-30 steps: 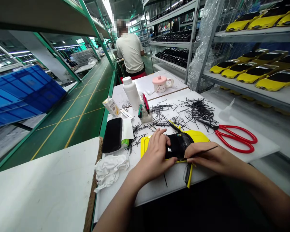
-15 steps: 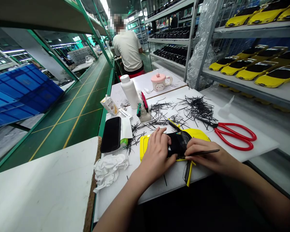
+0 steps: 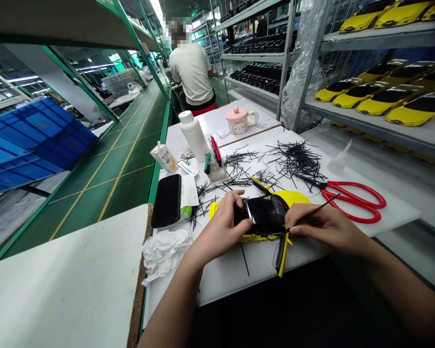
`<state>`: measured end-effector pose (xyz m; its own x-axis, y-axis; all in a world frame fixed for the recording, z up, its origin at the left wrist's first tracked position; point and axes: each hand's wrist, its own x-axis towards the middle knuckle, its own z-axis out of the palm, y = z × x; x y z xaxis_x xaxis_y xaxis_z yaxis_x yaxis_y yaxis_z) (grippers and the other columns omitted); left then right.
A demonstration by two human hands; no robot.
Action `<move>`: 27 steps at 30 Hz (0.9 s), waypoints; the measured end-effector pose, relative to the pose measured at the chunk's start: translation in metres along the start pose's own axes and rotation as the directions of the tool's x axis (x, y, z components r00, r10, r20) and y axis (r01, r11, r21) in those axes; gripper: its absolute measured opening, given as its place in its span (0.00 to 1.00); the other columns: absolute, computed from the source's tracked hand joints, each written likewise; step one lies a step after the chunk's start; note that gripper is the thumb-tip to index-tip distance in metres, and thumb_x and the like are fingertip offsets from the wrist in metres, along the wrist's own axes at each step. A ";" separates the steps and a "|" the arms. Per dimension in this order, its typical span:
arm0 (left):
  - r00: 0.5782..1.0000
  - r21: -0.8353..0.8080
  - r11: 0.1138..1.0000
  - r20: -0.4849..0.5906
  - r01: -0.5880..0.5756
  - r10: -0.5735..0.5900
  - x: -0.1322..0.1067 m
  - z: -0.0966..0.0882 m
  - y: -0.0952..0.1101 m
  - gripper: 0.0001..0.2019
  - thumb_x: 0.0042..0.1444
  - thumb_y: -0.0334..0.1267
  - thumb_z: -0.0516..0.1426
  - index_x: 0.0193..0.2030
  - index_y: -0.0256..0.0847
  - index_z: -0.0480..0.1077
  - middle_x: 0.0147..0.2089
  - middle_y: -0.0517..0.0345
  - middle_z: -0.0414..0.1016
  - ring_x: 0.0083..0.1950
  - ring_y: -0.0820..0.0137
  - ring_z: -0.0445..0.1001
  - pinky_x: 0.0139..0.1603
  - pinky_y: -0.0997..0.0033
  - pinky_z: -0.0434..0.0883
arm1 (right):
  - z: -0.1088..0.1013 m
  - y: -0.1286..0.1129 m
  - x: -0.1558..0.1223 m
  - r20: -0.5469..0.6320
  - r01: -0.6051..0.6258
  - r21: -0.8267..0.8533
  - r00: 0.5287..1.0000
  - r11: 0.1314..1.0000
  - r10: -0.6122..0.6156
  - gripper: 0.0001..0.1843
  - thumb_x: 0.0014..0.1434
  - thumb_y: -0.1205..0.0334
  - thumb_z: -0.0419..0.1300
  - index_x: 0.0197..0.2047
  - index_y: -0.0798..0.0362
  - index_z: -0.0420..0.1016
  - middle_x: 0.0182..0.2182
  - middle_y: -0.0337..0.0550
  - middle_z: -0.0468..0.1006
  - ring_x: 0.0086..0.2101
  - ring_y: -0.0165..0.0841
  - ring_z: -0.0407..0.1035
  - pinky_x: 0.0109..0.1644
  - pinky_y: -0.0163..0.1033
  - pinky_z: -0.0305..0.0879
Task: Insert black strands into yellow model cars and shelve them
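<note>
A yellow toy car body (image 3: 264,212) with a black glossy roof lies on the white worktable (image 3: 366,222), one door hanging open toward me. My left hand (image 3: 224,227) grips the car's left side, thumb and fingers wrapped on the black roof. At the car's right side, my right hand (image 3: 321,224) pinches a thin black strip (image 3: 321,207) that points up and to the right. Loose black strips (image 3: 290,162) lie scattered behind the car.
Red scissors (image 3: 351,200) lie right of the car. A black phone (image 3: 167,200), crumpled white cloth (image 3: 163,251), white bottle (image 3: 193,135), small carton (image 3: 164,157) and pink mug (image 3: 240,121) stand on the left and back. Shelves of yellow cars (image 3: 384,104) rise at right. A person (image 3: 193,72) sits ahead.
My left hand slid to the car's left edge, uncovering the black roof. The strip in my right hand tilted up from level. The car shifted slightly.
</note>
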<state>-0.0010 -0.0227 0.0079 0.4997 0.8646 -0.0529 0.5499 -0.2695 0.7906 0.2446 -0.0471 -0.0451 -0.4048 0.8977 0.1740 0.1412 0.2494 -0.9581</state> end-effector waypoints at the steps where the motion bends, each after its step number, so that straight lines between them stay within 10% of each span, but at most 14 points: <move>1: 1.000 0.029 0.999 0.012 -0.014 0.014 0.000 0.001 0.000 0.12 0.56 0.32 0.55 0.39 0.45 0.52 0.63 0.45 0.60 0.68 0.62 0.57 0.63 0.56 0.60 | 0.000 0.000 0.000 -0.006 -0.009 0.001 1.000 1.000 0.009 0.08 0.58 0.56 0.63 0.34 0.52 0.76 0.33 0.43 0.78 0.37 0.35 0.73 0.44 0.38 0.70; 10: 0.983 0.395 0.907 -0.048 -0.145 0.179 0.001 0.027 -0.009 0.16 0.51 0.31 0.59 0.40 0.44 0.54 0.65 0.43 0.56 0.71 0.51 0.48 0.65 0.43 0.56 | 0.010 -0.003 0.001 0.087 0.164 -0.189 0.985 0.968 -0.149 0.06 0.63 0.61 0.57 0.38 0.52 0.74 0.33 0.45 0.76 0.35 0.34 0.71 0.40 0.39 0.68; 27: 0.963 0.464 0.864 -0.074 -0.196 0.258 0.003 0.034 -0.013 0.15 0.50 0.31 0.58 0.40 0.44 0.54 0.59 0.39 0.62 0.66 0.50 0.57 0.62 0.43 0.60 | 0.015 -0.005 -0.002 0.037 0.120 -0.252 0.993 0.960 -0.115 0.05 0.62 0.60 0.58 0.39 0.51 0.73 0.33 0.44 0.76 0.34 0.35 0.71 0.38 0.39 0.68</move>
<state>0.0160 -0.0308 -0.0236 0.5740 0.7947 0.1976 0.6876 -0.5988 0.4107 0.2311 -0.0553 -0.0444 -0.4517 0.8490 0.2741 0.3147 0.4391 -0.8415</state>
